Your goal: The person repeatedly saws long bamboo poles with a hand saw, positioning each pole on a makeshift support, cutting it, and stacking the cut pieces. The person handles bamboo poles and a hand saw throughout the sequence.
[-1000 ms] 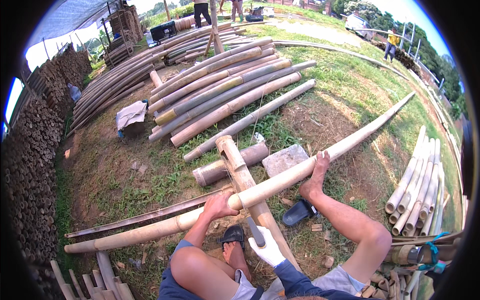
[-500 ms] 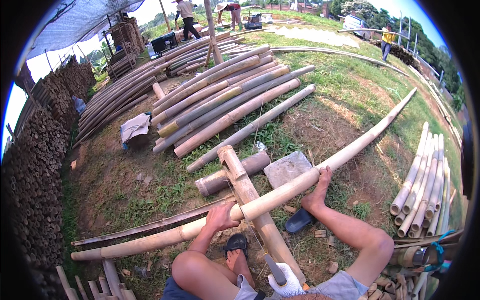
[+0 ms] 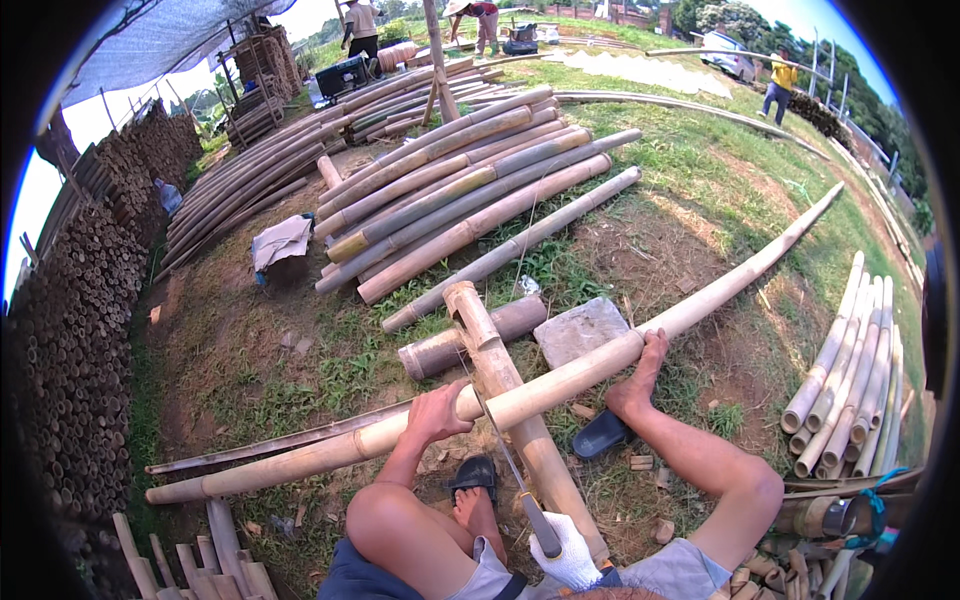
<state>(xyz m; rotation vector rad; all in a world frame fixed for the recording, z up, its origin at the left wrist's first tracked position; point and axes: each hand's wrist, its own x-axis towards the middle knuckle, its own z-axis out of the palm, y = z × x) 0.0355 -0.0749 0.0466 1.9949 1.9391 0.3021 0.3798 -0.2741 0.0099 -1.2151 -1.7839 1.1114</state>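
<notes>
- Bamboo pole lying across my notched bamboo support, its thick end reaching well out to the support's left
- Split bamboo strip, left of the support
- My bare left hand, just left of the support, fingers wrapped partway over the pole
- Saw, its blade against the pole at the support's left edge
- My gloved right hand, by the support's near end, closed round the saw's handle
- My right foot, right of the support, set against the pole

Long bamboo pole blocks way across ground; stone block just beyond. Room to pass twd R edge, btwn pole & bamboo bundle.
</notes>
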